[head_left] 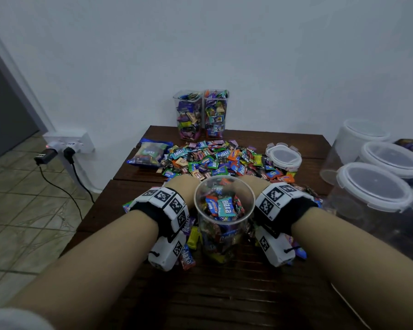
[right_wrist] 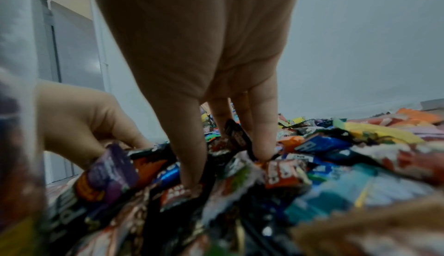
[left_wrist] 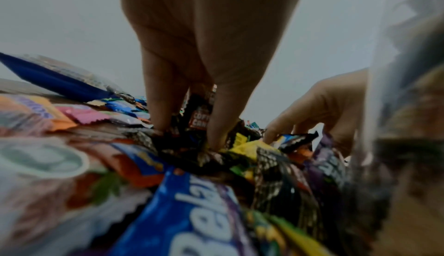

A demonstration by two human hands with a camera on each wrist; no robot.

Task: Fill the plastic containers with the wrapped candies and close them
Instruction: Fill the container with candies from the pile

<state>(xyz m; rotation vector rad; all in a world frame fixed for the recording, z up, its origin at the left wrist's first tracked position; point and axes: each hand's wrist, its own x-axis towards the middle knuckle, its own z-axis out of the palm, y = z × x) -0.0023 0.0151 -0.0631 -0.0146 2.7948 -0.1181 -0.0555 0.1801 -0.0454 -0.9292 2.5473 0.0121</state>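
Since the round container stands between our wrists at the table's near edge, scooping is short: left hand and right hand dig curled fingers into the candies behind it, wrappers pinched, container approx 3/4 full, lid off

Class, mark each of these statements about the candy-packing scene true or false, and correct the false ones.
1. The round container between the wrists is empty. False: it holds wrapped candies.
2. Two tall containers of candies stand at the table's far edge. True.
3. The left hand holds a lid. False: its fingers dig into the candy pile.
4. The right hand has its fingers in the candies. True.
5. The lid right of the pile is on the open container. False: it lies on the table.
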